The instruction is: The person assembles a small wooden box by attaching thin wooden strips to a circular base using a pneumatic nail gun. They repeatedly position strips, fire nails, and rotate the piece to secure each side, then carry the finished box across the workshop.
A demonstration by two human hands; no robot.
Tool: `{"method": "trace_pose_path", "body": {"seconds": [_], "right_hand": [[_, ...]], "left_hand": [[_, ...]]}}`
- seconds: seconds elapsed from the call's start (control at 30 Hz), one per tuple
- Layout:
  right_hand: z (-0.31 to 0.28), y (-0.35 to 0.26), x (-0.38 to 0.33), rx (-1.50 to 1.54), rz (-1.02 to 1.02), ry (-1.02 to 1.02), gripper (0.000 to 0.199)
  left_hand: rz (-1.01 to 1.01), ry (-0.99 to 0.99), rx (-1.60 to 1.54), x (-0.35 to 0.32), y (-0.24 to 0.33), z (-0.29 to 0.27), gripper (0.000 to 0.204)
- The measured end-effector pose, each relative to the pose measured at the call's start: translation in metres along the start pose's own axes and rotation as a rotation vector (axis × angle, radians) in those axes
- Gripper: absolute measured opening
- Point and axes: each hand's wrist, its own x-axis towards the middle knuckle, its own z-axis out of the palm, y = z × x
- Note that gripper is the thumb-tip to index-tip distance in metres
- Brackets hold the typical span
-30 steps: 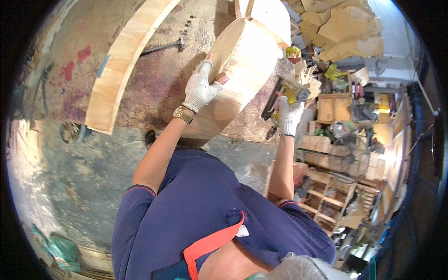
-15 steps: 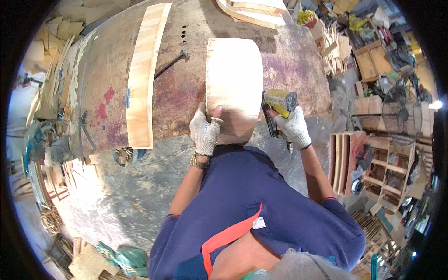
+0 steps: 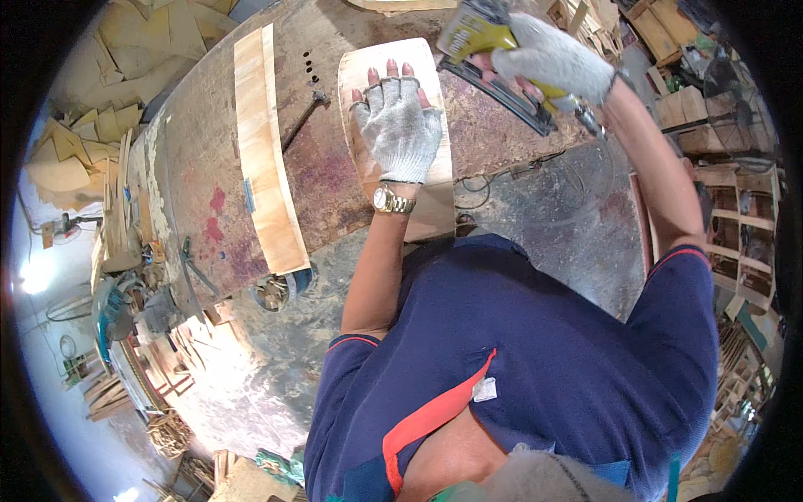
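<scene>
At the near edge of the table (image 3: 188,155), a curved wooden piece (image 3: 433,205) lies in front of the person's body, with a yellow nail gun (image 3: 478,35) held to its right. The step in hand appears to be steadying the piece for work with the tool; any move of the tool onto the wood would call for a firm left palm, with the bare fingertips clear of the nose.

State of the hands: the left hand (image 3: 400,125), in a fingerless glove, is laid flat, palm down and fingers slightly spread, pressing on the piece without gripping it. The right hand (image 3: 556,60), also gloved, is closed around the tool's handle. Whether the nose touches the wood cannot be told.

Pose: the left forearm rises nearly straight from the lower edge; the right forearm slants inward from a bent elbow, farther out to the side.
</scene>
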Motion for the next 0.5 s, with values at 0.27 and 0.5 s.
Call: {"method": "trace_pose_path", "body": {"seconds": [0.27,0.5], "right_hand": [[-0.015,-0.024,0.041,-0.129,-0.028,-0.129,0.027],[-0.022,-0.037,0.046,-0.422,-0.080,-0.158,0.031]], "left_hand": [[0.035,0.017,-0.012,0.005,-0.005,0.003,0.050],[0.038,0.014,0.000,0.005,-0.007,0.008,0.052]]}}
